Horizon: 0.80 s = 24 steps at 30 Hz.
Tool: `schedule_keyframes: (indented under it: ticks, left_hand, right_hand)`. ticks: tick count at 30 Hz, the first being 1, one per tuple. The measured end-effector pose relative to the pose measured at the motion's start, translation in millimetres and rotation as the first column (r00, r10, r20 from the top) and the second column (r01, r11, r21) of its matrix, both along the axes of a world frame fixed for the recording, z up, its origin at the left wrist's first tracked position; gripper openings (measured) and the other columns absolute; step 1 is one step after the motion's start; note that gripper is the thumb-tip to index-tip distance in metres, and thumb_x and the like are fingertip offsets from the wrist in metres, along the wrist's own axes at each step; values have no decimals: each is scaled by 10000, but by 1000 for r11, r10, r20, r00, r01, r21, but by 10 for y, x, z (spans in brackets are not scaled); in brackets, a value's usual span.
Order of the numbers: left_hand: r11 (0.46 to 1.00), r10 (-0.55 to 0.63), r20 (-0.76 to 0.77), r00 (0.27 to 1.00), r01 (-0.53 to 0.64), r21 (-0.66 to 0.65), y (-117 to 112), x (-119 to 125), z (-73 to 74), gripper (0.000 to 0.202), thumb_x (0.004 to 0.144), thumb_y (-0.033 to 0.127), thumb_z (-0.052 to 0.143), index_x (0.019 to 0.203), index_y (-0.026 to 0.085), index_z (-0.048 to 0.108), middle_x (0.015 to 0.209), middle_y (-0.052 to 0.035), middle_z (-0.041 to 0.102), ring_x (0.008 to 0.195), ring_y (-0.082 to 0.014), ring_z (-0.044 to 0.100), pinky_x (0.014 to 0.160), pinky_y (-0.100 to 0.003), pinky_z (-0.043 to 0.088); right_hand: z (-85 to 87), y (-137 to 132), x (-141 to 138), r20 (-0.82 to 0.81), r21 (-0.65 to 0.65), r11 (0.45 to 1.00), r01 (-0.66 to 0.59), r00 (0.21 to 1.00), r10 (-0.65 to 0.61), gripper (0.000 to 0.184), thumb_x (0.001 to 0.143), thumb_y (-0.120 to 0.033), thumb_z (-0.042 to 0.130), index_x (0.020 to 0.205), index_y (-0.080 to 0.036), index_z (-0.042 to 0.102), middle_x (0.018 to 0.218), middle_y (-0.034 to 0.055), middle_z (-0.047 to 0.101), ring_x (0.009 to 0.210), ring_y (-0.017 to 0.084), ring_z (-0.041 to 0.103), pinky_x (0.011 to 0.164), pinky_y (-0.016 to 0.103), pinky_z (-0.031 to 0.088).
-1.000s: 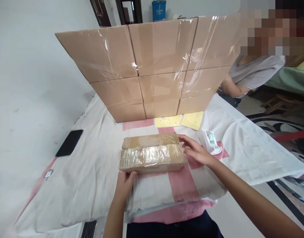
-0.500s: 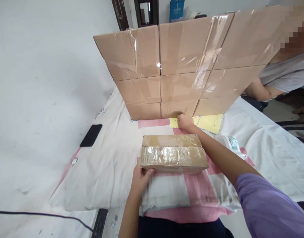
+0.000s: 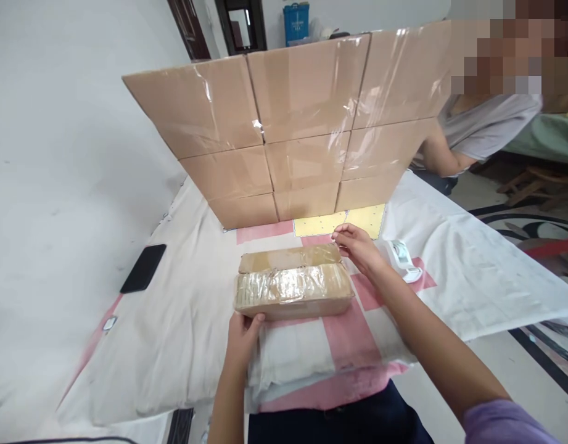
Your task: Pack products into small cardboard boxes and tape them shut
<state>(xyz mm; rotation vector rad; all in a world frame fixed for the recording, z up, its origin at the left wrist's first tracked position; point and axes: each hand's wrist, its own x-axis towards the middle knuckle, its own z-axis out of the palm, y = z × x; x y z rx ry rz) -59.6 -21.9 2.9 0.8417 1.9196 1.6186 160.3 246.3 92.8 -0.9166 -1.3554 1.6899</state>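
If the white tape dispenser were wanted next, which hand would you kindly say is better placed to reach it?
Probably the right hand: it is nearer the white tape dispenser, though whether it holds anything is unclear. The left hand is farther off, at the near left corner of the cardboard box.

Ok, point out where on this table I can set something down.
Bare, rumpled cloth lies between the black flat device and the taped box, and right of the white tape dispenser. It is crowded around the right hand, with the taped box, white tape dispenser and yellow sheets close by.
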Motion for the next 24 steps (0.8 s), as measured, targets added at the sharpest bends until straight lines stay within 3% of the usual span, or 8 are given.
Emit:
schedule_keyframes:
  ticks: [3, 5, 9, 12, 14, 16, 21, 24]
  left_hand:
    - [997, 37, -27, 999, -39, -62, 6, -50, -24, 479, 622, 581, 775, 811, 151, 683, 785, -104, 742, 763, -297, 685, 726, -419, 549]
    - [997, 47, -18, 999, -48, -67, 13, -70, -20, 490, 595, 581, 781, 811, 151, 691, 801, -111, 751, 783, -306, 690, 731, -420, 551]
    - [995, 90, -7, 996, -90, -44, 17, -64, 13, 506, 573, 570, 779, 841, 149, 696, 873, -120, 761, 857, -309, 697, 767, -408, 552]
    - [991, 121, -15, 993, -121, -59, 2, -67, 2, 518, 564, 583, 778, 835, 152, 682, 826, -99, 745, 800, -276, 681, 747, -384, 535]
    - [988, 140, -20, 990, -141, -64, -10, -83, -22, 529, 562, 588, 782, 847, 156, 675, 823, -85, 737, 790, -256, 671, 746, -368, 523]
    - [985, 156, -20, 988, -157, -67, -20, -99, -42, 538, 563, 596, 784, 853, 158, 668, 822, -75, 728, 782, -238, 659, 737, -352, 513]
    - [979, 186, -27, 982, -188, -80, -22, -102, -20, 554, 540, 612, 793, 824, 160, 643, 791, -63, 698, 764, -222, 635, 694, -330, 496]
    - [976, 203, -66, 977, -207, -63, -26, -108, -16, 557, 539, 617, 793, 827, 167, 635, 814, -61, 690, 802, -231, 637, 705, -330, 503]
  right_hand:
    - [38, -265, 271, -157, -137, 991, 7, 987, -29, 465, 615, -379, 913, 920, -196, 614, 703, -49, 577, 547, 89, 555, 428, 189, 294]
    - [27, -423, 405, -201, -169, 985, 44, 976, -78, 467, 606, -377, 926, 915, -201, 625, 701, -43, 575, 597, 115, 594, 437, 194, 326]
    - [-78, -703, 563, -214, -80, 966, 246, 942, -258, 373, 642, -364, 921, 792, -196, 624, 723, -27, 580, 653, 105, 574, 519, 203, 416]
    - [-159, -860, 587, -226, -50, 939, 341, 912, -343, 359, 692, -385, 894, 760, -192, 598, 689, -48, 540, 528, 54, 443, 463, 194, 342]
    - [-190, -925, 569, -240, -103, 946, 308, 915, -324, 389, 697, -409, 888, 792, -202, 573, 666, -68, 514, 463, 39, 380, 420, 194, 270]
    - [-213, -960, 538, -253, -147, 958, 245, 927, -276, 428, 682, -425, 895, 837, -213, 556, 663, -73, 527, 451, 50, 417, 408, 195, 248]
    - [-309, -1003, 456, -251, -166, 975, 146, 950, -185, 450, 673, -495, 881, 819, -211, 562, 607, -65, 565, 457, 83, 485, 434, 216, 290]
    - [-386, -1027, 420, -238, -156, 980, 125, 958, -160, 419, 689, -510, 863, 748, -197, 591, 653, -29, 612, 535, 98, 521, 509, 240, 376]
